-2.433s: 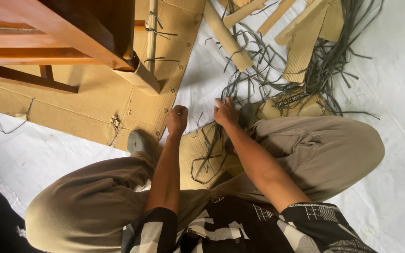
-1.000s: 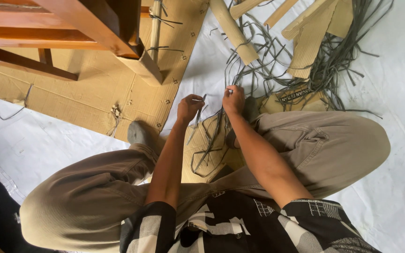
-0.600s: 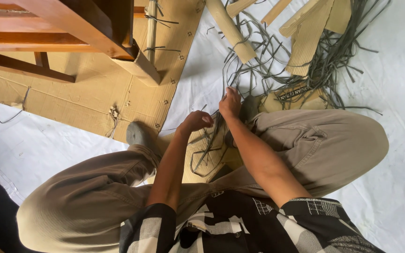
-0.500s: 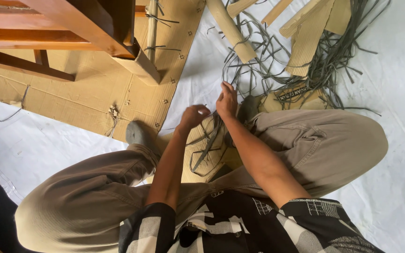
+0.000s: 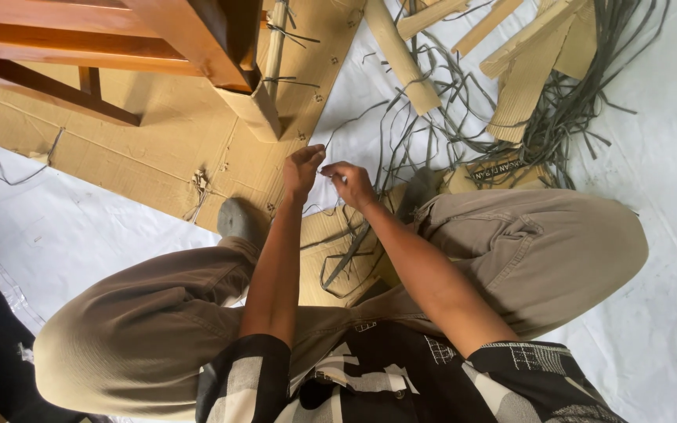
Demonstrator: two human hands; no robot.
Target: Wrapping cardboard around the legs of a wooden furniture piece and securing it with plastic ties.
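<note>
Head view shows the left hand point(image 5: 302, 168) and right hand point(image 5: 350, 182) nearly touching, fingertips pinched together on a thin dark strip point(image 5: 327, 173) just above the knees, likely for control. Flat cardboard point(image 5: 158, 141) lies left, tangled strips point(image 5: 558, 117) right; open white floor sheet point(image 5: 667, 258) surrounds them.

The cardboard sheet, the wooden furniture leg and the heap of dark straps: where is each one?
cardboard sheet point(image 5: 143, 141), head view, on its bare flat middle.
wooden furniture leg point(image 5: 197, 35), head view, on the sloping brown beam.
heap of dark straps point(image 5: 570, 110), head view, on the tangled strands at upper right.
</note>
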